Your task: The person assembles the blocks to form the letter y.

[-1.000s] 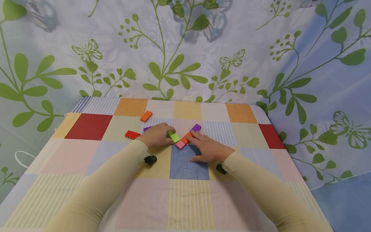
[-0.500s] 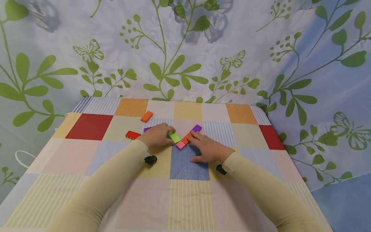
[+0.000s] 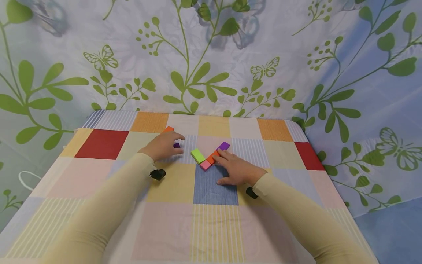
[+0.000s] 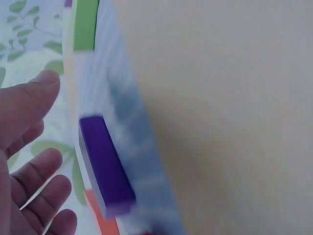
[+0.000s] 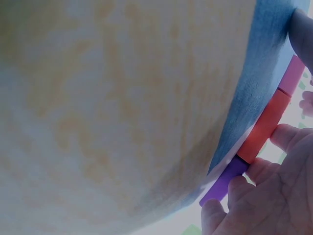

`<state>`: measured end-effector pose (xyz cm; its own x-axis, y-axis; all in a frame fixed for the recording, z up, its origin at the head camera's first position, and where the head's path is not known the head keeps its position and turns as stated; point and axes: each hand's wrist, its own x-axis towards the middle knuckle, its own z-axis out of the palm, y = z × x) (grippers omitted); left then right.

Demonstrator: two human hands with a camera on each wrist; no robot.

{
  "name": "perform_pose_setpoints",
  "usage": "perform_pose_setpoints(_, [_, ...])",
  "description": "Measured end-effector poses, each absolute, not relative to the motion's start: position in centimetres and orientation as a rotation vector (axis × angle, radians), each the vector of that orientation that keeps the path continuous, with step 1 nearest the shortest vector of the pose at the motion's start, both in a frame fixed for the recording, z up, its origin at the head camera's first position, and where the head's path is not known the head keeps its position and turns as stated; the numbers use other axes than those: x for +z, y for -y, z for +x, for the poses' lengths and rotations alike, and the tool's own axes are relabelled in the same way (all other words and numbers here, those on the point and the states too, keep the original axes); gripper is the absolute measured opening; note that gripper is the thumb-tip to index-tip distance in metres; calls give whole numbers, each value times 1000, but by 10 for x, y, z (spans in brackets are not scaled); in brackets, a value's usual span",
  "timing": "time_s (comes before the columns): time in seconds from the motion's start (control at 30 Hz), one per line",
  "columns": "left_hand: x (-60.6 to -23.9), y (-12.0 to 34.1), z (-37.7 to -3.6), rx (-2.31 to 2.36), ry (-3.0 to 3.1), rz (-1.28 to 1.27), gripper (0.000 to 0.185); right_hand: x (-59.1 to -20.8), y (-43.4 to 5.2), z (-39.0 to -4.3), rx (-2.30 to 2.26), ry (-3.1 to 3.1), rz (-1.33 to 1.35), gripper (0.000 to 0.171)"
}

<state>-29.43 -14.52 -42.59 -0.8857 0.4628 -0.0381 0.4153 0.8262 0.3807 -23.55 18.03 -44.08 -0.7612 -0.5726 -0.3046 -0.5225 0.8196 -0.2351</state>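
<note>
My left hand (image 3: 161, 146) is over the left side of the cloth, thumb and fingers apart and holding nothing. Close to it lies a purple block (image 4: 107, 166), mostly covered by the hand in the head view. My right hand (image 3: 239, 168) rests with loosely spread fingers against a slanted row. That row has a pink block (image 3: 206, 165), an orange-red block (image 3: 212, 157) and a purple end block (image 3: 224, 146); fingertips touch the last two. A lime green block (image 3: 197, 156) lies at an angle by the pink end, with no hand on it.
An orange block (image 3: 169, 129) shows partly behind the left hand. A patchwork cloth (image 3: 215, 231) covers the table. Behind the table hangs a leaf-patterned curtain (image 3: 211, 55). Small black cameras (image 3: 158, 174) sit at the wrists.
My left hand has let go of the lime green block and moved left over the other purple block. It now hides the red block with white dots. The right hand stays put.
</note>
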Motion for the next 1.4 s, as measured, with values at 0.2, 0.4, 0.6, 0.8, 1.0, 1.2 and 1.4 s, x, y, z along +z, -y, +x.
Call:
perform_pose_setpoints(0.2, [-426, 164, -297, 532, -2847, 628, 55, -441, -180, -235, -192, -2637, -825, 99])
perform_pose_setpoints(0.4, [-432, 172, -301, 587, -2776, 516, 56, -438, -180, -233, -205, -2635, -835, 98])
perform_pose_setpoints(0.6, [-434, 174, -299, 589, -2757, 498, 54, -434, -179, -231, -191, -2628, -837, 98])
perform_pose_setpoints(0.8, [-436, 173, -297, 565, -2761, 482, 52, -434, -179, -232, -178, -2616, -813, 99])
perform_pose_setpoints(1.0, [-439, 172, -299, 543, -2759, 468, 55, -434, -179, -232, -174, -2615, -813, 99])
perform_pose_setpoints(1.2, [-439, 172, -299, 541, -2758, 510, 60, -435, -180, -232, -190, -2624, -837, 98])
perform_pose_setpoints(1.4, [-439, 173, -298, 543, -2748, 549, 61, -437, -180, -233, -177, -2628, -835, 98])
